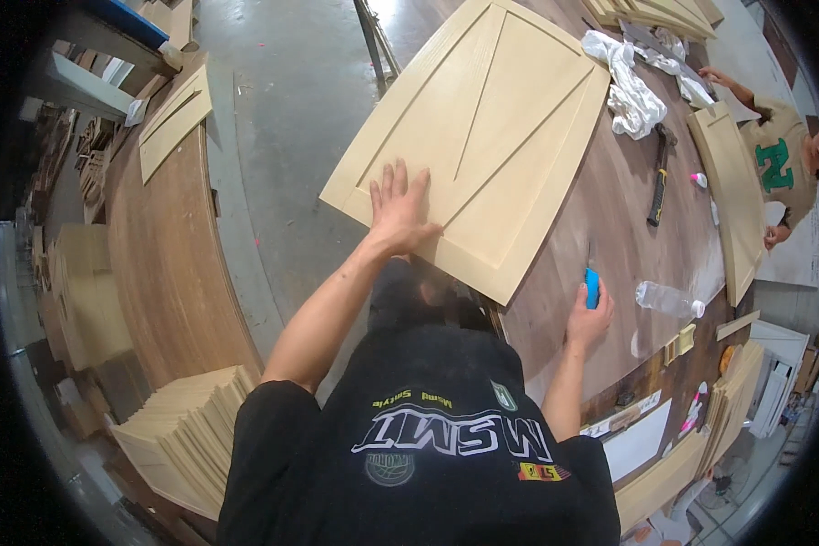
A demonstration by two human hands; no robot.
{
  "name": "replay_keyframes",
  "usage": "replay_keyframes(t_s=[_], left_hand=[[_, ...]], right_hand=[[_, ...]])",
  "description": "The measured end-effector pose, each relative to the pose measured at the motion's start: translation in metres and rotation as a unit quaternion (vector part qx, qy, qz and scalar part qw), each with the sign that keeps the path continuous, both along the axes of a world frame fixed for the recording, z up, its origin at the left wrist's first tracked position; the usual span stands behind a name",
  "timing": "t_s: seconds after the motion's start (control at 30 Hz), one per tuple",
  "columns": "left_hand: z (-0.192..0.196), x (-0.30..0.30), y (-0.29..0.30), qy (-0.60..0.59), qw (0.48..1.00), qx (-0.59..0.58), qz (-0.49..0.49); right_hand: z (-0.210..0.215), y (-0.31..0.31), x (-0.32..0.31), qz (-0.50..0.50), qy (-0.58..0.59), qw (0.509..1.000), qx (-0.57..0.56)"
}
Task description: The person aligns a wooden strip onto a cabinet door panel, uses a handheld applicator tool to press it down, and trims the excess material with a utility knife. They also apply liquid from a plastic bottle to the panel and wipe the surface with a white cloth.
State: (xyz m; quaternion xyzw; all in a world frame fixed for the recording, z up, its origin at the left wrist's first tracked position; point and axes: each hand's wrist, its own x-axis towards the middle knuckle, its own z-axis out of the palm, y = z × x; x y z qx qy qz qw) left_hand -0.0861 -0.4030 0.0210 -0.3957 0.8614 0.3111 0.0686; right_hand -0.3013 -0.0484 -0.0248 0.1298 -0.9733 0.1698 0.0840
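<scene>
The left hand lies flat w/ fingers spread wide on the near left corner of a pale cream cabinet door panel — matte, smooth, w/ a raised frame and diagonal strips across its recessed centre. The panel sits at an angle on a dark brown wood-grain workbench, its left part overhanging the edge above the grey concrete floor.

The right hand rests on the bench to the right of the panel, fingers curled narrow round a small blue tool standing upright — can't tell what kind.

Just right of that hand lies a clear plastic bottle on its side. Farther off: a dark-handled hammer, crumpled white rags and a second cream panel by another person at the far right. Near left — a stack of similar panels.
</scene>
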Motion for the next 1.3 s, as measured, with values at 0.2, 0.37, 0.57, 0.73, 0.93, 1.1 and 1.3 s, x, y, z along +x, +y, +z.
replay_keyframes(t_s=[0.2,0.37,0.57,0.73,0.93,1.1,1.3], left_hand=[[-0.018,0.009,-0.004,0.040,0.999,0.003,0.006],[-0.022,0.012,-0.001,0.102,0.995,-0.009,0.019],[-0.026,0.011,0.004,0.131,0.989,-0.039,0.052],[-0.030,0.011,0.008,0.136,0.986,-0.063,0.067],[-0.042,0.008,-0.009,0.173,0.964,-0.171,0.109],[-0.045,0.008,-0.052,0.258,0.938,-0.207,0.101],[-0.053,0.011,-0.054,0.274,0.935,-0.200,0.106]], right_hand=[[0.001,-0.015,-0.003,0.040,-0.075,0.996,-0.032],[-0.005,-0.027,-0.002,0.032,-0.085,0.994,-0.060],[-0.017,-0.053,-0.004,0.035,-0.020,0.998,-0.044],[-0.024,-0.058,-0.005,0.033,-0.009,0.998,-0.044],[-0.026,-0.059,-0.008,0.024,0.003,0.999,-0.041],[-0.032,-0.053,-0.014,0.032,0.023,0.998,-0.043],[-0.032,-0.051,-0.013,0.041,0.026,0.998,-0.028]])
